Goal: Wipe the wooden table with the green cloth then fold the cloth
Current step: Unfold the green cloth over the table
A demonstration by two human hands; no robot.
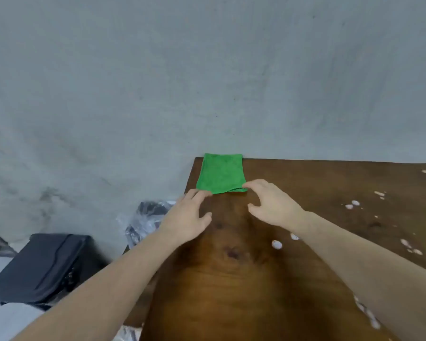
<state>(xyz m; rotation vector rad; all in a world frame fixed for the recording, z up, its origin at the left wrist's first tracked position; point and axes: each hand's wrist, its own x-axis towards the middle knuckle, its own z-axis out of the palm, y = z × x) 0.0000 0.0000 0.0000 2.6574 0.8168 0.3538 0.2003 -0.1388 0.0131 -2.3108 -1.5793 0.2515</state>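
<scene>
Green terry-like fabric, the green cloth (220, 174), lies folded into a neat rectangle at the far left corner of the desk (293, 183), its far edge flush with the desk's back edge against the wall (207, 70). Neither grip holds it. The right hand (271, 205) is released, fingers relaxed and spread, with its fingertips just at the cloth's near right corner, where the folded layers show as a thin stacked edge; whether they touch cannot be told. The left hand (188, 217) is also released, fingers loosely bent, hovering at the near left corner of the cloth and right at the desk's left edge. Both bare forearms reach in from the near side.

Between the two hands a strip of bare wood runs back toward the person, open and unobstructed. The wood is dark brown, glossy, with visible grain and a dark knot (233, 254) near the middle. Pale, chipped-looking spots (354, 204) scatter over the right part of the surface.

Beyond the left edge the desk drops off to the floor, where crumpled clear plastic wrap (145, 217) sits just beside the corner and a soft black bag (42, 267) lies farther left. The wall is flat, grey and faintly smudged.
</scene>
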